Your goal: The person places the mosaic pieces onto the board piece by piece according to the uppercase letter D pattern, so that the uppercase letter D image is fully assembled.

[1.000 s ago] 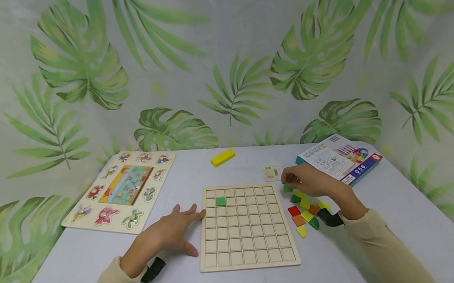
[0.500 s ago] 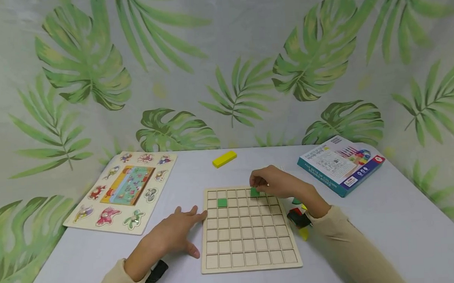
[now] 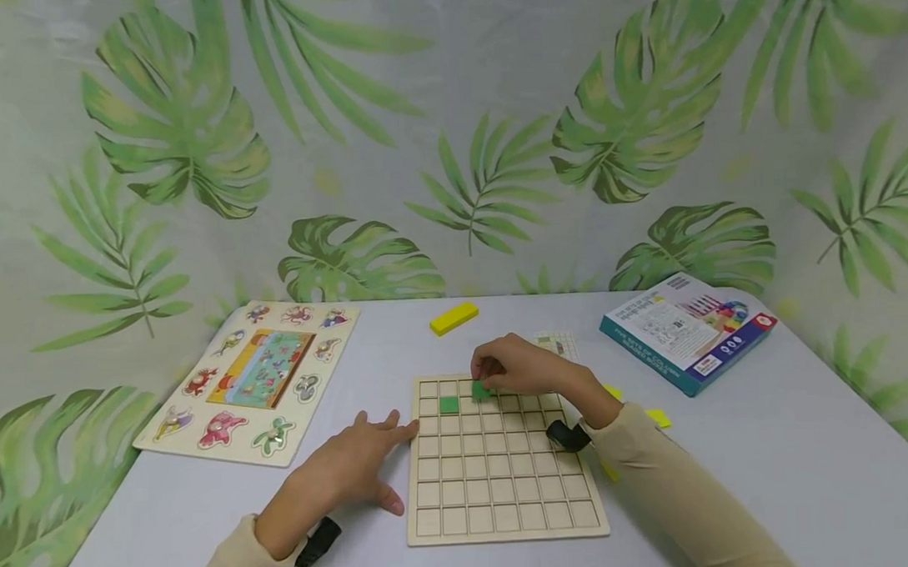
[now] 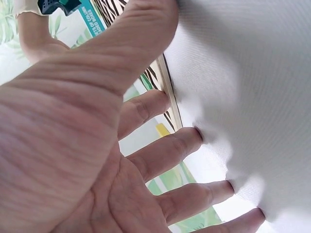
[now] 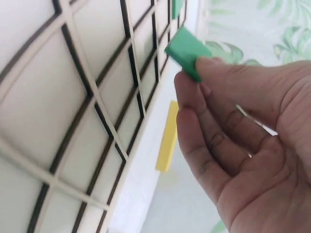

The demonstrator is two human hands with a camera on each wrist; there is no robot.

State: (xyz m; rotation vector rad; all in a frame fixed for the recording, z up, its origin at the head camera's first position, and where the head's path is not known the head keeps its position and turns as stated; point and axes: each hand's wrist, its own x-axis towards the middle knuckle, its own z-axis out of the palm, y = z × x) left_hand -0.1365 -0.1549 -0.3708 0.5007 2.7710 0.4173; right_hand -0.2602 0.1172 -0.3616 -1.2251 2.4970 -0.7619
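Green square tile [image 3: 481, 390] pinched in right hand [image 3: 519, 368], over grid board [image 3: 507, 515]

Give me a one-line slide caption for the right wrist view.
Right hand pinches a green tile just above the wooden grid board.

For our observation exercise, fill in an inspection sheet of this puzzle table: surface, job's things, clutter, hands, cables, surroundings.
Surface: pale grey table.
Job's things: square wooden grid board, one green square tile seated in it; second green tile held over the top rows.
Clutter: animal peg puzzle board, yellow rectangular block, teal game box, small pattern card, loose yellow pieces.
Hands: right hand pinches second green tile; left hand flat beside board.
Cables: nothing seen.
Surroundings: leaf-print backdrop.
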